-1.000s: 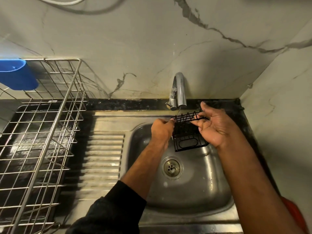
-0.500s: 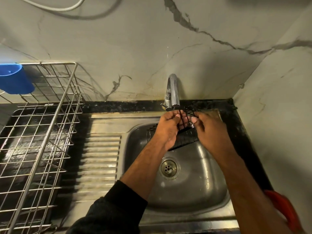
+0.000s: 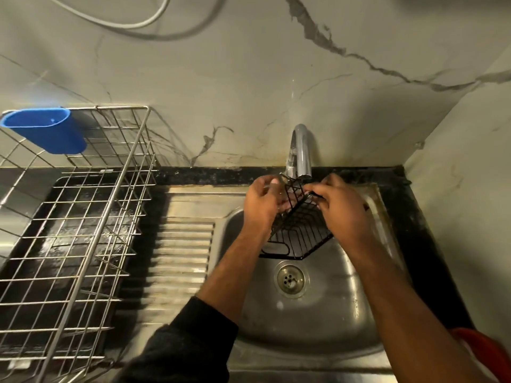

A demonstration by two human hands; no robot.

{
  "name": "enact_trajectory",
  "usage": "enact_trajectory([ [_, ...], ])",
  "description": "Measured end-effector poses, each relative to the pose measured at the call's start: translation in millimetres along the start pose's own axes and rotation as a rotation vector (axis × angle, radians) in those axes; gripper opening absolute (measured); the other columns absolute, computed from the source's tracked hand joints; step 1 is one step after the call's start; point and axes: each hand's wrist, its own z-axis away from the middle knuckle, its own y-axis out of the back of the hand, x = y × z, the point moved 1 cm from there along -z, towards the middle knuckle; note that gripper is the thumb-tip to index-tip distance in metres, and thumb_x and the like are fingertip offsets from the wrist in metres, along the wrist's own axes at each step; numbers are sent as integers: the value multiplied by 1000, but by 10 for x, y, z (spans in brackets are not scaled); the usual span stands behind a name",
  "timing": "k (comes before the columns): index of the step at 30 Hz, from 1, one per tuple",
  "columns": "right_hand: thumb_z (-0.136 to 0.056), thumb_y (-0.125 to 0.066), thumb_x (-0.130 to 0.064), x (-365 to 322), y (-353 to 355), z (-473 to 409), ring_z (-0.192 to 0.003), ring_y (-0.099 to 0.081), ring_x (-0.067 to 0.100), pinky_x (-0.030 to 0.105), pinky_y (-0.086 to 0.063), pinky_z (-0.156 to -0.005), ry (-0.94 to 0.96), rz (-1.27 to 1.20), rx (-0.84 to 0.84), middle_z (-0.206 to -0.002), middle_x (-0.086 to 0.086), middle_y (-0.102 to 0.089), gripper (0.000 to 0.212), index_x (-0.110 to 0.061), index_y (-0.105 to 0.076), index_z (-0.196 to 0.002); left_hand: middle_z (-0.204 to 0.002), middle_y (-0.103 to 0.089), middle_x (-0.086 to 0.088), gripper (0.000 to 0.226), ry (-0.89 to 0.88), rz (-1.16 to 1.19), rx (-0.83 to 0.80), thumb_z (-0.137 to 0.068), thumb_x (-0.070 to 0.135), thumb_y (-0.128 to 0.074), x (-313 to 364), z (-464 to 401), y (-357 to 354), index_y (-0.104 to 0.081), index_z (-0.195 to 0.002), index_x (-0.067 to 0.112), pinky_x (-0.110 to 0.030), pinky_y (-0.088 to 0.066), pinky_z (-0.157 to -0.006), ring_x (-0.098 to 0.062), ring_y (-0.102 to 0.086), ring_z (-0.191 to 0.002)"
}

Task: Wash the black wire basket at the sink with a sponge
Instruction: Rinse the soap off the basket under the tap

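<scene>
Black wire basket [image 3: 300, 230]: thin dark grid, tilted, one corner pointing down, held over the sink [image 3: 318, 313] bowl right under the tap [image 3: 300, 150]. Left hand [image 3: 262, 205] closed on its upper left edge; right hand [image 3: 343, 208] pinching the top rim. Steel dish rack [image 3: 83, 217] on the desk at left, blue cup [image 3: 47, 129] clipped to its back rail; cup contents not visible.

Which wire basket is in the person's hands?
The small black wire basket, held over the sink by both hands. The big silver wire rack sits alone on the left.
</scene>
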Motion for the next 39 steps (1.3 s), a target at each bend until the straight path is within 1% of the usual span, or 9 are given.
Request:
enact_trajectory([
  [4, -93, -62, -19, 46, 17, -28, -82, -65, 12, 30, -55, -68, -26, -76, 26, -101, -5, -58, 33, -30, -66, -124, -109, -72, -8, 16, -31, 0, 310, -104, 25, -55, -295, -20, 328, -65, -112, 14, -42, -58, -96, -21, -70, -103],
  [7, -94, -62, -28, 73, 49, -1, -77, -64, 11, 35, -57, -65, -24, -23, 52, -102, -4, -63, 32, -32, -64, -126, -108, -72, 1, 21, 42, -233, 233, -103, 39, -54, -474, -9, 406, -67, -107, 23, -40, -51, -100, -15, -65, -105],
  [11, -94, -61, -28, 86, 107, 36, -86, -67, 14, 38, -59, -71, -40, 14, 68, -110, -3, -67, 31, -31, -64, -125, -95, -72, 3, 26, -78, -401, 230, -105, 39, -51, -584, 118, 366, -69, -105, 20, -31, -54, -82, -9, -65, -88],
  [15, -93, -62, -18, 157, 134, 40, -95, -66, 12, 34, -58, -80, -123, -108, 150, -113, -2, -68, 30, -27, -67, -121, -115, -71, 2, 40, -347, -499, 35, -105, 45, -46, -642, 242, 323, -68, -125, 18, -38, -55, -96, -9, -65, -109],
  [18, -91, -65, -10, 221, 191, -19, -94, -67, 14, 25, -53, -80, -140, -111, 222, -111, 1, -70, 31, -24, -70, -118, -154, -49, -4, 63, -379, -733, -136, -102, 59, -39, -681, 244, 242, -50, -148, 19, -44, -37, -118, -16, -42, -144],
  [21, -89, -67, -12, 232, 281, -72, -95, -69, 11, 24, -54, -83, -138, -117, 242, -109, -2, -72, 29, -26, -72, -114, -166, -30, -4, 63, -389, -918, -195, -106, 48, -41, -643, 205, 134, -28, -160, 18, -43, -20, -126, -17, -23, -154],
  [26, -74, -74, -48, 154, 430, 11, -87, -69, -2, 35, -60, -78, -207, -268, 237, -94, -18, -74, 30, -33, -74, -100, -158, -44, -8, 51, -293, -910, -161, -109, 31, -39, -625, 23, -18, -33, -158, 17, -38, -35, -120, -22, -43, -144],
  [31, -76, -83, -32, 105, 486, 26, -84, -68, -5, 31, -59, -81, -229, -315, 258, -89, -18, -73, 25, -29, -76, -99, -119, -71, -10, 35, -227, -912, -211, -107, 26, -43, -707, -192, -150, -52, -141, 23, -48, -57, -94, -27, -69, -108],
  [39, -76, -83, -33, 202, 601, 126, -85, -68, -4, 18, -56, -79, -245, -265, 235, -94, -17, -73, 26, -31, -76, -101, -127, -70, -11, 39, -125, -787, -268, -104, 15, -52, -843, -307, -382, -56, -142, 20, -37, -53, -103, -26, -66, -117],
])
